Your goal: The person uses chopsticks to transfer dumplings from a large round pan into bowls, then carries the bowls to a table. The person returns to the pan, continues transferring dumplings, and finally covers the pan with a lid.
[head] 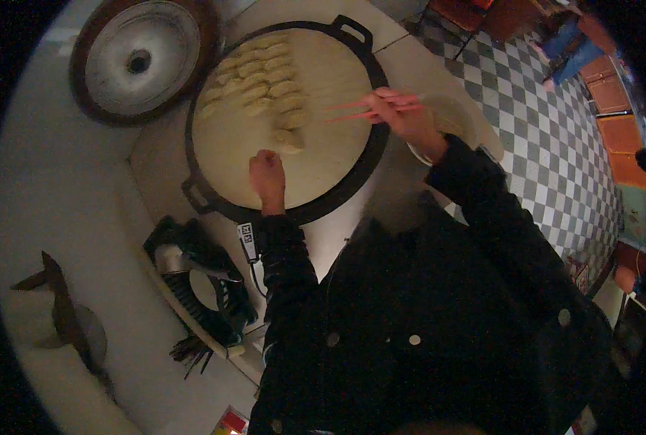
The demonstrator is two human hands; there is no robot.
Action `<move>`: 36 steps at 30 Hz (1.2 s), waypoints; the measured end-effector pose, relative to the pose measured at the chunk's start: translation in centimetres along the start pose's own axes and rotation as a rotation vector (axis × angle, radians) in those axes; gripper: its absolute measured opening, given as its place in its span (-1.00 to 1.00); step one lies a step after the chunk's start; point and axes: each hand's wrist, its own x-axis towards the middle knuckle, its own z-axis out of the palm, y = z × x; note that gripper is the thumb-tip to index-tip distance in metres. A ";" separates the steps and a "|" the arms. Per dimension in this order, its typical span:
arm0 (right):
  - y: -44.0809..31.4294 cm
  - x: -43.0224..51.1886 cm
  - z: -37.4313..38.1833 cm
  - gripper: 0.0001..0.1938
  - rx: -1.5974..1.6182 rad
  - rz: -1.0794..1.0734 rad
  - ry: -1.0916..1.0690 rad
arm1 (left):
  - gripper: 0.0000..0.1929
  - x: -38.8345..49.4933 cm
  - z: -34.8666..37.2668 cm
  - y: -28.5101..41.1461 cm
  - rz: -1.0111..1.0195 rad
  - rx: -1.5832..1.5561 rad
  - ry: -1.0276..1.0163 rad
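A wide round board or pan with a dark two-handled rim (380, 70) lies in front of me, its inner surface pale and floury-looking. Rows of crescent-shaped dumplings (263, 76) cover its upper left and middle. My right hand (396, 111), over the right rim, holds a pair of pink chopsticks (350, 111) whose tips point left, slightly apart. Curled near the lower middle, my left hand (267, 171) is just below the lowest dumplings; whether anything is between its fingers cannot be told. A bowl (456, 122) with pale contents is partly hidden behind my right hand and sleeve.
A round metal lid or basin (143, 62) with a brown rim stands at upper left. Dark green items (203, 277) and a small white device (248, 242) with a cord lie below the pan. Beyond the counter are a checkered floor (529, 130), a chair (458, 16) and another person's legs (567, 51).
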 end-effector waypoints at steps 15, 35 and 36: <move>-1.3 2.4 7.8 -0.76 -0.300 -0.060 -0.043 | -0.86 4.4 -1.5 -0.6 0.034 -0.076 0.045; 1.2 2.7 9.0 -0.82 -0.196 0.073 0.056 | -0.54 1.5 3.2 0.5 -0.133 -0.108 0.059; 1.4 2.5 9.4 -0.82 -0.277 0.133 0.056 | -0.54 1.4 3.7 0.1 -0.184 -0.133 0.075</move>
